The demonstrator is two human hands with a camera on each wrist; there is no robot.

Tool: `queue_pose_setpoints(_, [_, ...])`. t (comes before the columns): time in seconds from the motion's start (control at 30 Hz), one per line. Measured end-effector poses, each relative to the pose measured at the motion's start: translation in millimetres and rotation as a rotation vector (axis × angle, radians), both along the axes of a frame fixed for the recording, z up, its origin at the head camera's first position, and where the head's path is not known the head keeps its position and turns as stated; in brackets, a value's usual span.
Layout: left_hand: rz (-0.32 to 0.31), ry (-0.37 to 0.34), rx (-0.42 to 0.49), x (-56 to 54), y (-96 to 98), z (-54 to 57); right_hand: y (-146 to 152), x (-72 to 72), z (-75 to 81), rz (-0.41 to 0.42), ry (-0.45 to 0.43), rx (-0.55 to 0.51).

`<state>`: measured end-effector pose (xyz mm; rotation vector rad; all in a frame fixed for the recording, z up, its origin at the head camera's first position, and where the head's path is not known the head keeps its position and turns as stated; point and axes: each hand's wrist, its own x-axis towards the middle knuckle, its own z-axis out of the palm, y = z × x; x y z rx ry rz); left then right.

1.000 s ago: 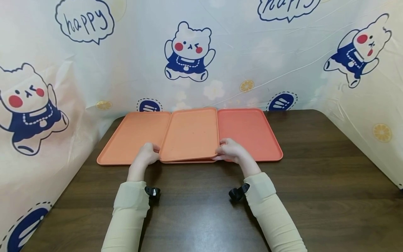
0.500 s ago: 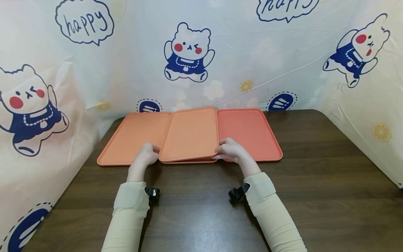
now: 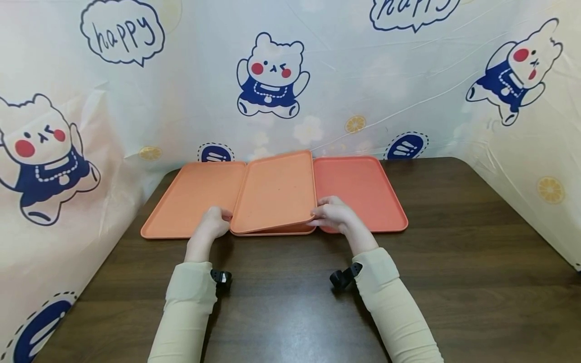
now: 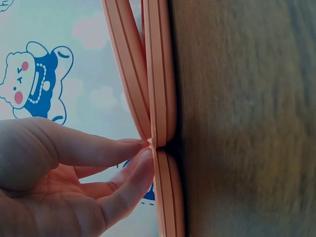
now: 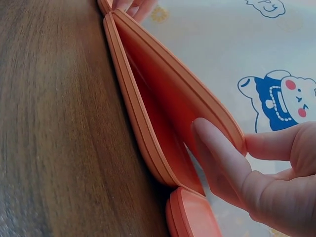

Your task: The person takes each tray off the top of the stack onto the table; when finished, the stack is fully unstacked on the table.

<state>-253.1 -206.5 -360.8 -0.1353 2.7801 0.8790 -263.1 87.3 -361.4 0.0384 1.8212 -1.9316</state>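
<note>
An orange tray (image 3: 277, 194) lies tilted over a second orange tray (image 5: 143, 138), which sits flat on the table. My right hand (image 3: 335, 216) pinches the upper tray's right front corner and holds it raised. In the right wrist view a wedge-shaped gap shows between the two, with one finger (image 5: 217, 148) under the upper rim and the thumb outside. My left hand (image 3: 211, 223) holds thumb and fingertips pinched at the upper tray's left front corner, which stays low, right at the lower tray's rim.
Another orange tray (image 3: 195, 196) lies flat on the left, edge to edge with the middle pair. On the right a coral-red tray (image 3: 358, 186) lies flat. All are on a dark wooden table (image 3: 281, 302) before a printed cloth backdrop (image 3: 354, 75).
The upper tray's right side has risen further, with my right hand lifting slightly, so the gap over the lower tray is wider. My left hand has hardly moved.
</note>
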Motion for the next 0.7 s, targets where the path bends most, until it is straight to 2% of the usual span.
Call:
queue_pose_setpoints(0.17, [-0.006, 0.016, 0.010, 1.3, 0.2, 0.1, 0.6, -0.9, 0.2, -0.005, -0.006, -0.015])
queue_pose_setpoints(0.37, [-0.012, 0.010, 0.016, 3.0, 1.1, 1.5, 3.3, -1.1, 0.7, -0.037, 0.013, 0.000])
queue_pose_setpoints(0.7, [-0.022, -0.002, -0.003, 2.3, 0.2, 1.6, 8.9, -2.0, 4.8, -0.044, 0.021, 0.009])
